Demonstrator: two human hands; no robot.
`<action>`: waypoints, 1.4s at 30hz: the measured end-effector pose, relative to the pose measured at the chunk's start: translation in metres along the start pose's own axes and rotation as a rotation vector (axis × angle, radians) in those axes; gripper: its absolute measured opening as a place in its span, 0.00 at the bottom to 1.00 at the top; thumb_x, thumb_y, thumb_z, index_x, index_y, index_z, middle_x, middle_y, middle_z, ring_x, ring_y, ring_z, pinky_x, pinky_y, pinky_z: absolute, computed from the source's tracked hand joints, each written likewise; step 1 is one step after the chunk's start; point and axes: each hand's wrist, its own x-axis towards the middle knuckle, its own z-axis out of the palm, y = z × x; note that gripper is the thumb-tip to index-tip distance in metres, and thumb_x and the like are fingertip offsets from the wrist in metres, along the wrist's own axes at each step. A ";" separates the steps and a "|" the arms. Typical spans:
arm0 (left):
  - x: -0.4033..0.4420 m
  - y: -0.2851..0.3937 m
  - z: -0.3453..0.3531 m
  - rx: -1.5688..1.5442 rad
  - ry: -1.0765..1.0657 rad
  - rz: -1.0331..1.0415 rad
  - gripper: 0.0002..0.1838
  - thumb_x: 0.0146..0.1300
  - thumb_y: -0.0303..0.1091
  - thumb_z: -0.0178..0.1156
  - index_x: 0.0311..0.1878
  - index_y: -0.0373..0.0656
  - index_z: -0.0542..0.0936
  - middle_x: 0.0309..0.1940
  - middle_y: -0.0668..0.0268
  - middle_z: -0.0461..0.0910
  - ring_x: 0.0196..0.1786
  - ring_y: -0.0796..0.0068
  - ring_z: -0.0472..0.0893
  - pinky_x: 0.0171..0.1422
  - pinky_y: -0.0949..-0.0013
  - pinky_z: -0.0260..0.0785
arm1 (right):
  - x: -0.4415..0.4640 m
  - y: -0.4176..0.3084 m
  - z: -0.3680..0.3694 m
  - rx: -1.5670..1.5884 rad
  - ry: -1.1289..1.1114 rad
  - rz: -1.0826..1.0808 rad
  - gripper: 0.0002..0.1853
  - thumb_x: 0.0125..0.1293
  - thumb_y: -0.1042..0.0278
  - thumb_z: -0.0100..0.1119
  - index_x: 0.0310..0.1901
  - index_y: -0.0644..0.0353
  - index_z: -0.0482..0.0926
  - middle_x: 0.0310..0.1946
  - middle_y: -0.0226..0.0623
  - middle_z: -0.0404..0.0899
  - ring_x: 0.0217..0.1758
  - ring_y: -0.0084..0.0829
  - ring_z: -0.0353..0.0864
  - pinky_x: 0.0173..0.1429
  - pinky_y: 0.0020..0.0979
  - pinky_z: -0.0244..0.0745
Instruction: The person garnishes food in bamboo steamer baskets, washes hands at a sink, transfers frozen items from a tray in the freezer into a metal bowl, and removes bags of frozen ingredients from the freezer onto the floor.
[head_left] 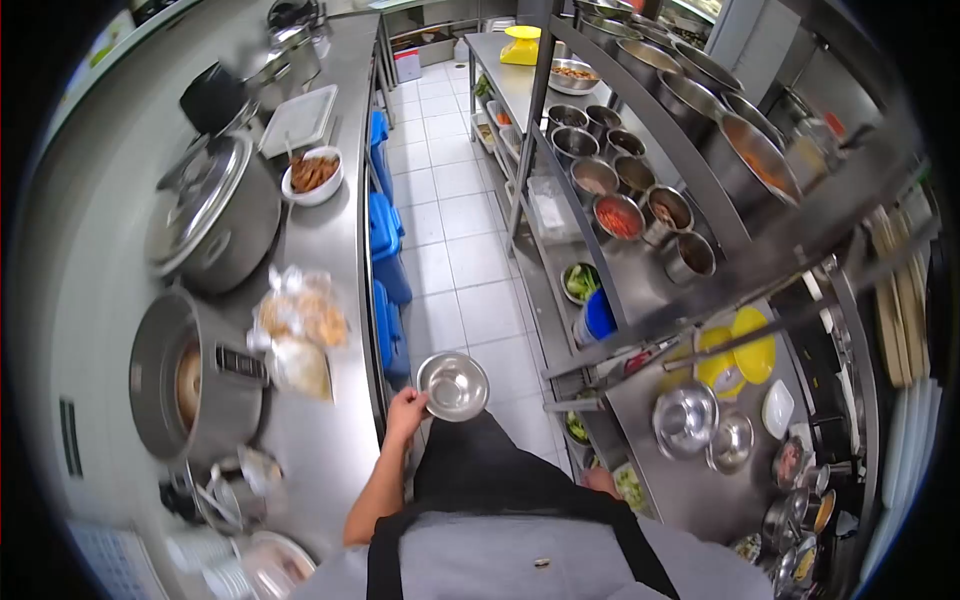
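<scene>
My left hand grips the rim of a small stainless steel bowl, which is held level over the aisle in front of my apron. No food shows inside it. Low on the other side, my right hand hangs beside the shelf under the right counter, near a container of cut greens. Its fingers are mostly hidden, so what it does cannot be made out. Two shiny metal bowls, one larger and one smaller, rest on the right counter.
The left counter carries a lidded pot, an open cooker pot, bagged food and a white bowl of brown food. Blue bins line the tiled aisle. Metal shelf posts and several ingredient pots stand right.
</scene>
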 end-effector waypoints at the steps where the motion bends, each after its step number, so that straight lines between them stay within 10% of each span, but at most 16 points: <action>1: 0.020 0.016 0.000 -0.119 -0.013 -0.033 0.12 0.68 0.31 0.60 0.27 0.45 0.72 0.25 0.72 0.72 0.29 0.81 0.76 0.31 0.73 0.74 | 0.068 -0.021 -0.050 0.436 0.066 0.170 0.10 0.58 0.61 0.59 0.28 0.57 0.84 0.28 0.42 0.83 0.31 0.43 0.83 0.37 0.46 0.77; 3: 0.071 0.046 0.002 -0.099 -0.056 -0.069 0.12 0.67 0.32 0.61 0.27 0.45 0.72 0.26 0.72 0.73 0.30 0.81 0.76 0.33 0.70 0.76 | 0.160 -0.105 -0.161 0.362 0.127 0.116 0.14 0.71 0.60 0.51 0.35 0.61 0.82 0.26 0.39 0.82 0.28 0.31 0.83 0.33 0.35 0.78; 4: 0.108 0.053 0.000 -0.007 -0.070 -0.073 0.11 0.67 0.33 0.62 0.29 0.45 0.74 0.27 0.72 0.73 0.31 0.81 0.77 0.33 0.70 0.77 | 0.205 -0.151 -0.203 1.017 0.109 0.391 0.14 0.73 0.58 0.54 0.39 0.60 0.82 0.27 0.34 0.81 0.28 0.27 0.81 0.32 0.30 0.76; 5: 0.131 0.084 0.011 -0.055 -0.076 -0.093 0.10 0.68 0.33 0.62 0.30 0.45 0.75 0.27 0.72 0.73 0.32 0.80 0.77 0.35 0.70 0.78 | 0.242 -0.185 -0.244 1.039 0.109 0.345 0.14 0.73 0.56 0.57 0.41 0.60 0.82 0.28 0.30 0.81 0.28 0.23 0.79 0.33 0.26 0.75; 9: 0.246 0.211 0.031 0.001 -0.230 -0.060 0.10 0.69 0.32 0.61 0.31 0.43 0.75 0.27 0.72 0.73 0.33 0.79 0.78 0.43 0.67 0.81 | 0.351 -0.317 -0.401 1.270 -0.005 0.227 0.31 0.75 0.38 0.45 0.56 0.63 0.77 0.39 0.36 0.81 0.36 0.25 0.81 0.40 0.25 0.77; 14: 0.409 0.361 0.061 0.162 -0.359 0.072 0.10 0.68 0.32 0.62 0.30 0.43 0.74 0.29 0.72 0.75 0.34 0.82 0.78 0.43 0.69 0.79 | 0.479 -0.398 -0.529 1.396 0.108 0.097 0.26 0.75 0.44 0.50 0.58 0.61 0.76 0.43 0.38 0.81 0.41 0.27 0.83 0.46 0.29 0.80; 31: 0.792 0.598 0.038 -0.372 -0.035 0.066 0.07 0.73 0.34 0.57 0.43 0.42 0.75 0.42 0.63 0.81 0.41 0.67 0.84 0.44 0.67 0.80 | 1.019 -0.570 -0.833 0.950 -0.091 -0.148 0.13 0.60 0.68 0.56 0.34 0.71 0.83 0.21 0.41 0.81 0.20 0.29 0.80 0.27 0.32 0.77; 36: 0.952 0.691 0.022 -0.311 -0.083 0.046 0.10 0.75 0.39 0.56 0.47 0.42 0.75 0.54 0.55 0.81 0.45 0.62 0.85 0.47 0.66 0.79 | 1.172 -0.580 -0.906 1.439 0.115 0.024 0.10 0.66 0.69 0.56 0.40 0.69 0.80 0.29 0.41 0.83 0.25 0.32 0.84 0.32 0.33 0.82; 42: 1.185 0.881 0.071 0.048 -0.401 0.191 0.11 0.75 0.40 0.55 0.47 0.43 0.77 0.53 0.56 0.82 0.46 0.65 0.85 0.47 0.68 0.77 | 1.278 -0.504 -1.031 1.415 0.963 0.432 0.15 0.66 0.64 0.55 0.44 0.71 0.73 0.30 0.50 0.82 0.30 0.43 0.85 0.35 0.41 0.79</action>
